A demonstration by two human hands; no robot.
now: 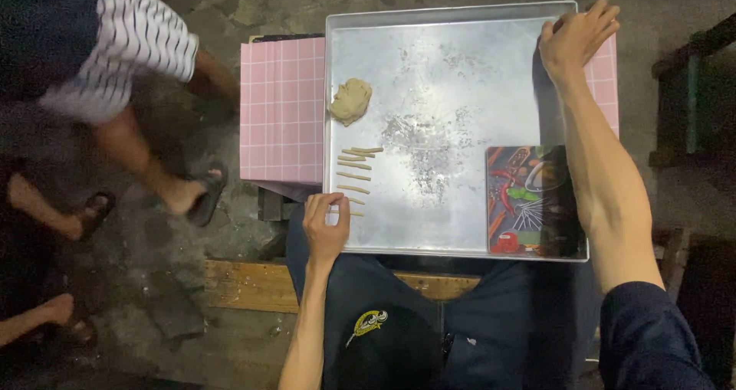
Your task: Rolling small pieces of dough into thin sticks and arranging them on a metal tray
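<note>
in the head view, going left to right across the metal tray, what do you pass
left hand at the tray's near-left edge → dough lump → row of dough sticks → flour-dusted middle → picture-printed board → right hand on the far-right corner

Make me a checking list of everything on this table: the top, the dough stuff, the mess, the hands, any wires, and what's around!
Surface: big metal tray on a pink checked table.
Job's things: dough lump; row of thin dough sticks near the tray's left edge.
Clutter: picture-printed board at the tray's near right corner; crumbs mid-tray.
Grippers: left hand on the tray's near left edge by the sticks; right hand grips the far right corner.
Cables: nothing seen.
Surroundings: wooden bench; another person's sandalled feet on the rough floor.
</note>
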